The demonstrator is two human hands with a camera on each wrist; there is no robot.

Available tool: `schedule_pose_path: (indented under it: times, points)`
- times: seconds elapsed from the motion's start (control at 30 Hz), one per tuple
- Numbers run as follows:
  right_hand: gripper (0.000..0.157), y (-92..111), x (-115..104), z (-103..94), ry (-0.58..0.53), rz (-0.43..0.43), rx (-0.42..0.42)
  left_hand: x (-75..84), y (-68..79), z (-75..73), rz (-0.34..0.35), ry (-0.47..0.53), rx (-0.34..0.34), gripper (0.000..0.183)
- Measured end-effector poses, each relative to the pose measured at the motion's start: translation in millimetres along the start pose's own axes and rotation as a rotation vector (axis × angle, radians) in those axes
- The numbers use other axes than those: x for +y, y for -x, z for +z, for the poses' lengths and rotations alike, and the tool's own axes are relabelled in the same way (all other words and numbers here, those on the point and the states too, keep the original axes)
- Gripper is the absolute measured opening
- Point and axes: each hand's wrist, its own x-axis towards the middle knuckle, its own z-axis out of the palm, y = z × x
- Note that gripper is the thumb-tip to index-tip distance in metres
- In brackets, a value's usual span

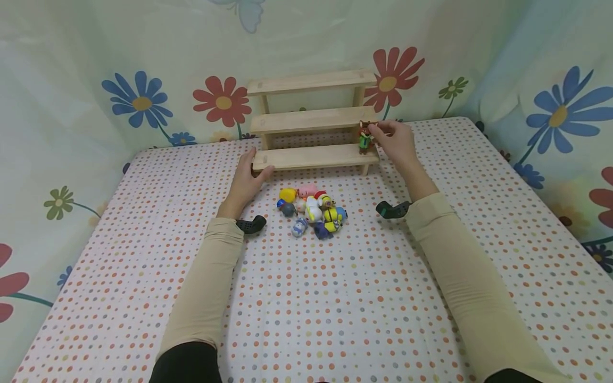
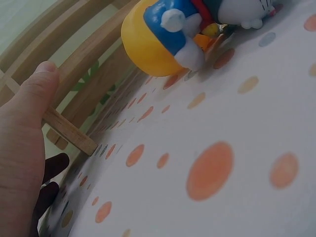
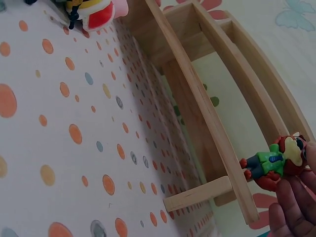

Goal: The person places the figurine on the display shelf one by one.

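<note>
A three-step wooden display shelf [image 1: 311,157] stands at the back of the table. At the right end of its lowest step, my right hand [image 1: 396,143] pinches a small fox figurine [image 1: 365,140] by its head. The fox is reddish-brown, in a green top and dark trousers; it stands upright, feet right at the step. In the right wrist view the fox figurine [image 3: 269,163] shows its feet against the step's edge. My left hand [image 1: 244,183] grips the left end of the same step, and in the left wrist view its thumb [image 2: 37,84] lies over the wood.
In front of the shelf lies a cluster of toy figurines [image 1: 313,210], some yellow, white, pink and blue. Dark wrist devices [image 1: 392,210] sit at both wrists. A dotted cloth [image 1: 306,298] covers the table; flower-printed curtains [image 1: 167,48] hang behind and at the sides.
</note>
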Motion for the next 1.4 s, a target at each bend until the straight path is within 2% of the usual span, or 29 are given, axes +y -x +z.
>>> schedule_pose_path:
  times: [0.3, 0.4, 0.53, 0.63, 0.77, 0.87, 0.97, 1.1, 1.2, 1.27, 1.3, 1.4]
  points:
    - [0.062, -3.6, -1.4, -2.4, -0.052, 0.052, -0.057, -0.8, -0.5, -0.2, -0.004, 0.005, -0.002, 0.090]
    - [0.060, -22.1, 18.7, 3.7, -0.101, 0.065, -0.044, -1.4, -0.6, -0.3, -0.009, 0.007, -0.001, 0.090]
    - [0.062, -54.4, 57.2, 13.5, -0.139, 0.071, -0.017, -2.2, -1.3, -0.1, -0.005, 0.005, 0.001, 0.090]
    - [0.061, -58.2, 61.1, 14.2, -0.145, 0.068, -0.018, -2.7, -1.5, 0.0, -0.001, 0.004, 0.000, 0.090]
    - [0.056, -34.0, 31.6, 6.6, -0.154, 0.085, -0.025, -2.9, -1.2, 0.0, 0.002, -0.001, -0.001, 0.091]
    - [0.054, -14.3, 8.3, -0.1, -0.128, 0.066, -0.034, -3.2, -1.1, 0.0, 0.004, -0.007, 0.001, 0.091]
    - [0.053, -2.9, -7.3, -5.7, -0.091, 0.053, -0.035, -3.8, -0.9, -0.4, 0.007, -0.008, 0.004, 0.091]
    - [0.050, 4.6, -21.8, -13.4, -0.037, 0.043, 0.039, -3.3, -0.7, -0.9, 0.005, -0.008, 0.004, 0.091]
    - [0.046, 12.7, -36.7, -19.6, -0.007, -0.026, 0.080, -1.9, -0.6, -0.9, -0.001, -0.005, 0.000, 0.090]
    - [0.042, 22.2, -49.5, -22.0, 0.023, -0.083, 0.034, -1.2, -1.1, -0.6, -0.003, -0.012, -0.001, 0.090]
    - [0.041, 28.3, -56.4, -22.4, 0.046, -0.119, -0.017, -0.9, -1.3, -0.5, -0.002, -0.012, 0.000, 0.089]
    - [0.036, 50.3, -76.9, -18.4, 0.192, -0.234, -0.248, -1.0, -1.8, -0.3, -0.002, -0.013, 0.003, 0.087]
